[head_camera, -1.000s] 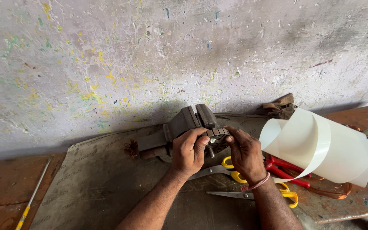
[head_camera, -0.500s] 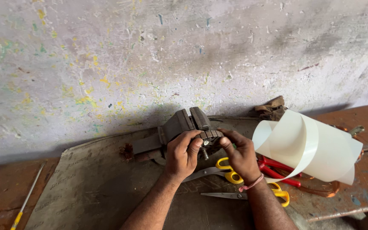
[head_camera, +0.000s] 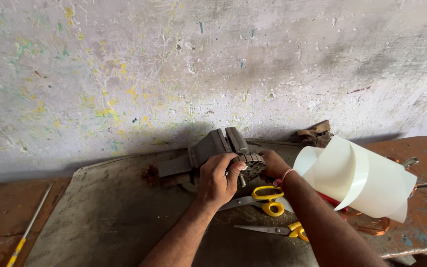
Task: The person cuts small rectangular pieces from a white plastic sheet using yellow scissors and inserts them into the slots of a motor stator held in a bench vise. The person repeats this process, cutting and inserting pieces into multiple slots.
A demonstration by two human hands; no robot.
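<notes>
2 hands meet on a round ribbed metal core (head_camera: pixel 251 164) at the vise (head_camera: pixel 218 144), centre of the bench (head_camera: pixel 100 217). Left hand (head_camera: pixel 217 179) clenched on its near side; right hand (head_camera: pixel 274 164) grasping its 3 o'clock edge. Yellow scissors (head_camera: pixel 268 200) lie at 6 o'clock, a white roll (head_camera: pixel 357 178) at 3 o'clock.

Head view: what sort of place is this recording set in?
Probably a small repair or winding workshop. A metal bench vise sits on a worn workbench against a paint-spattered wall. Both hands, left hand and right hand, hold a round slotted metal part, with yellow-handled scissors alongside.
</notes>
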